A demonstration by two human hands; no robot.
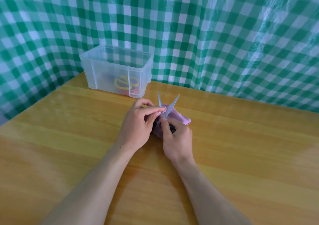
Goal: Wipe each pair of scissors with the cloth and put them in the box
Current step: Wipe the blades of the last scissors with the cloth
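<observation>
- From where I stand, the scissors are in the middle of the wooden table, held just above it, near the box but not in it. The 2 blades are spread in a V and point away from the person.
- The left hand has its thumb and fingers closed in a pinch, pressing the lilac cloth on the base of the left blade.
- The right hand is curled around the dark handle end, close to the pivot. Most of the handle is hidden under the fingers.
- I judge the scissors to be light and stiff, with smooth metal that can slip. The open edges and tips are the danger (the cloth is the only layer between skin and steel). It seems safer to hold them by the handles and to wipe from the back of the blade toward the tip.
- The cloth looks soft and limp. It folds easily around a blade, and the rest of it lies bunched on the table under the hands.
- The box is translucent plastic with no lid, at the far side of the table in front of the green checked sheet.
- Through its wall I see yellow handles and something red at the bottom. They are probably scissors already put away, but I cannot count how many.
</observation>
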